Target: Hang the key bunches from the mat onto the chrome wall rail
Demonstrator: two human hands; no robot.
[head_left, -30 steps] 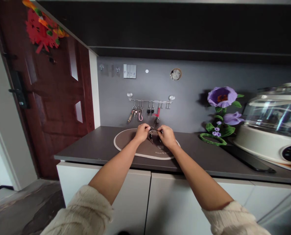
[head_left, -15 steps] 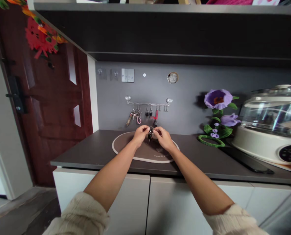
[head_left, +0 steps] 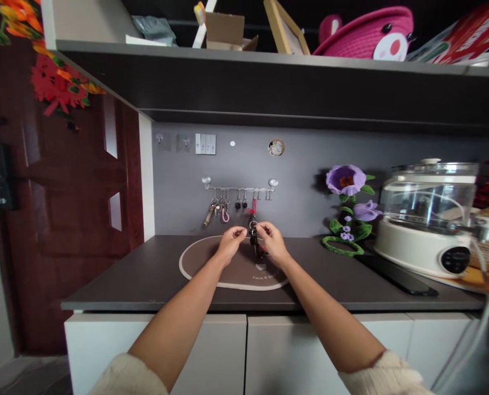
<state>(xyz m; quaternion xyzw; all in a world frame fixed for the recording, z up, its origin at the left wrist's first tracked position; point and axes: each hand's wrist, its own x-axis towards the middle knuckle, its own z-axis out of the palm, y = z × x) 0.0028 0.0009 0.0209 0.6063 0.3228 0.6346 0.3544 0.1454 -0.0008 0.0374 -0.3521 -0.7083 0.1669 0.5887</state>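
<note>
My right hand (head_left: 272, 241) pinches a ring with a bunch of dark keys (head_left: 254, 237) hanging from it, over the oval brown mat (head_left: 211, 266). Just left of the keys, my left hand (head_left: 232, 242) has its thumb and fingers pressed together; whether something small is in them is hidden. A gap shows between the left fingertips and the keys. Behind the hands, a clear hook rail (head_left: 240, 190) on the grey wall carries several key sets, among them keys with a pink carabiner (head_left: 225, 213) and a red strap (head_left: 254, 206).
The dark counter (head_left: 117, 274) runs under an overhanging shelf (head_left: 244, 82). To the right stand purple knitted flowers (head_left: 347, 180), a black phone (head_left: 409, 280) and a white appliance with a clear body (head_left: 423, 249). A dark red door (head_left: 63, 230) is at the left.
My left hand has drawn away to the left from the keys, while the right hand keeps the ring. The view has tilted up, showing more of the shelf.
</note>
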